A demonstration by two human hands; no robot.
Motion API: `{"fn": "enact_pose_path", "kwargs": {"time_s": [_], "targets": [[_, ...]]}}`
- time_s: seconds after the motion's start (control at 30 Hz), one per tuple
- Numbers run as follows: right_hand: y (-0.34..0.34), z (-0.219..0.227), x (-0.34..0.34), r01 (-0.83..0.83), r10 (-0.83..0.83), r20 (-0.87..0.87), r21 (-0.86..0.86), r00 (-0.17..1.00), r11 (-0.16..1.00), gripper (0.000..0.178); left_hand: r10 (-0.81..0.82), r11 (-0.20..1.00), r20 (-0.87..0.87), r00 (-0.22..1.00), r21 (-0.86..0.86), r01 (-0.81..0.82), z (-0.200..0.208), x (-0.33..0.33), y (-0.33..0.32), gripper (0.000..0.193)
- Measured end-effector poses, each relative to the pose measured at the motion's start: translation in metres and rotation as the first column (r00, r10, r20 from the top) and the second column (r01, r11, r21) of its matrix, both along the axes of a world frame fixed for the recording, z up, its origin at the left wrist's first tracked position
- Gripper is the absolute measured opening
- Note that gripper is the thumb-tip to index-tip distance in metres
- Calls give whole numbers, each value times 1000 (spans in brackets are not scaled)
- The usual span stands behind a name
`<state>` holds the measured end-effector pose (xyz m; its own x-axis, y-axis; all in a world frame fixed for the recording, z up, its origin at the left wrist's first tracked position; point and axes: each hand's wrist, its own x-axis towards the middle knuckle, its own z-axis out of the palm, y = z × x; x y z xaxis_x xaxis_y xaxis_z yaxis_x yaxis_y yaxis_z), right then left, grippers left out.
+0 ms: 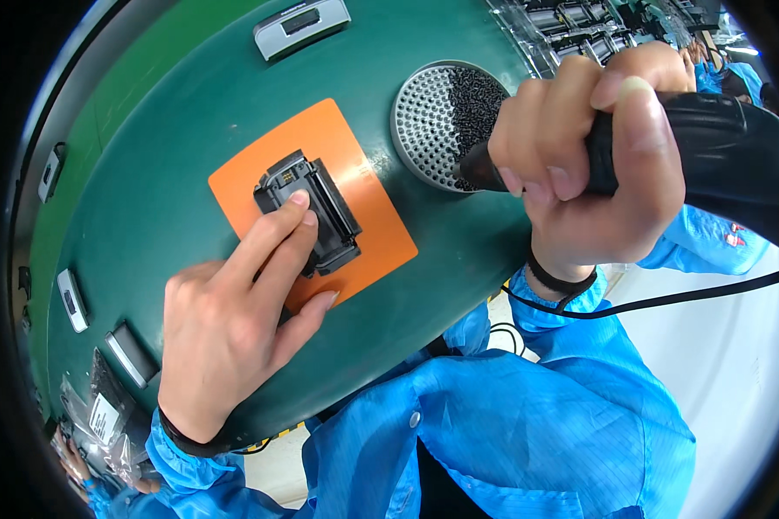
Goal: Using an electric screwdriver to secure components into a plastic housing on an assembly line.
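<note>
A black rectangular plastic housing with slots and small gold contacts lies on an orange mat. My left hand is open, with its index and middle fingertips resting on top of the housing and its thumb stretched out over the mat's near edge. My right hand is wrapped round a black electric screwdriver. The driver's tapered nose points at a round metal dish of small holes, partly covered by a heap of small black screws. My right fingers hide part of the heap.
On the green table lie a silver-and-black device at the back and others at left. Clear plastic trays of parts stand far right. Bagged items and another person's hand are at lower left. A black cord crosses at right.
</note>
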<state>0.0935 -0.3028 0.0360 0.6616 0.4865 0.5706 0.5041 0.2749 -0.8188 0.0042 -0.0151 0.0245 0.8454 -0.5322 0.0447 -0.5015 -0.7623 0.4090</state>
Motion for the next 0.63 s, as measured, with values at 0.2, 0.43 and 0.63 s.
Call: {"fn": "enact_pose_path", "kwargs": {"time_s": [0.2,0.43,0.63], "targets": [[15,-5,-13,156,-143,-104,132,984,979,25,-7,1000,-25,1000,-13,6,0,3,-3,53],[2,-8,-1,0,-1,-13,-20,1000,1000,25,3,1000,-31,1000,2,-2,1,2,0,50],[17,-12,-12,183,-169,-125,116,978,976,25,-11,1000,-27,1000,19,11,-1,2,1,48]]}}
